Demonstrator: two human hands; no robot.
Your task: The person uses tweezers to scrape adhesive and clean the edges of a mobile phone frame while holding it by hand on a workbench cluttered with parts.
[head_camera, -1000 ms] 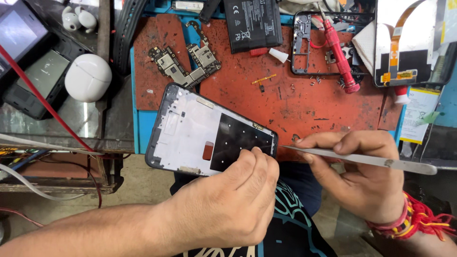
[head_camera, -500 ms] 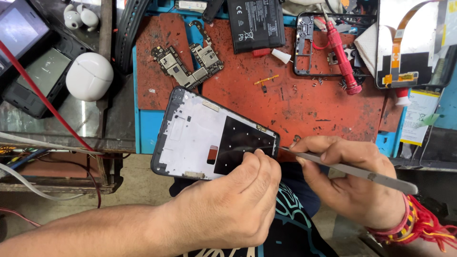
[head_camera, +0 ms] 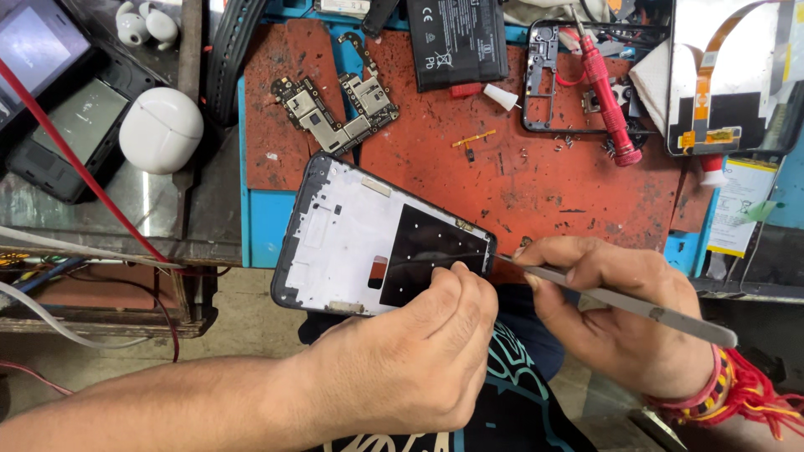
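A phone frame (head_camera: pixel 352 234) with a white inner plate and a black patch lies tilted over the front edge of the red work mat (head_camera: pixel 519 167). My left hand (head_camera: pixel 419 351) grips its lower right corner with the fingers curled around the edge. My right hand (head_camera: pixel 620 310) holds a long flat metal pry tool (head_camera: pixel 620 301), gripped like a pen. The tool's thin tip touches the frame's right edge near the black patch.
On the mat lie a circuit board (head_camera: pixel 335 109), a black battery (head_camera: pixel 456 42), a bare phone mid-frame (head_camera: pixel 548 75), a red screwdriver (head_camera: pixel 611 100), loose screws and a display panel (head_camera: pixel 737 75). At left sit a white earbud case (head_camera: pixel 161 130), dark phones (head_camera: pixel 59 134) and a red cable.
The frame has shifted a little to the right and down in my left hand. My right hand has brought the tool's tip from below the frame to its right edge.
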